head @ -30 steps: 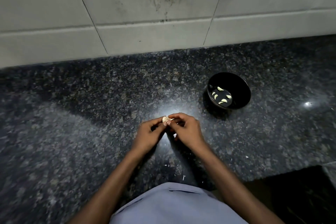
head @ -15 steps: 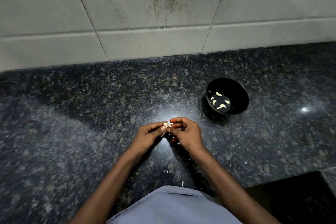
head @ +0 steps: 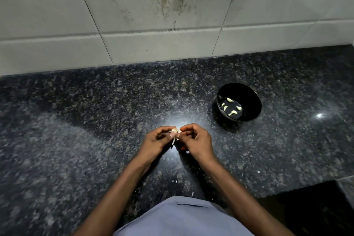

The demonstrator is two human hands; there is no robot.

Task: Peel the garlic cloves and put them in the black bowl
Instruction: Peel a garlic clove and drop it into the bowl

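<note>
Polished speckled granite surface [head: 95, 120] spans the scene, dark and glossy, backed at the far edge by pale, stained wall tiles [head: 134, 15]. Black bowl [head: 256, 101], round and smooth-walled, stands right of centre and beyond the hands; five or so peeled cloves [head: 230, 107], pale and crescent-shaped, lie in its bottom, so part of the task appears done. Left hand [head: 153, 141] and right hand [head: 197, 142] meet over the near middle, each grip closed as a fingertip pinch on one garlic clove [head: 175, 130], whose papery skin is splayed and part-lifted. Peeling seems under way; transfer remains. Small husk flakes [head: 192, 194] dot the near surface
</note>
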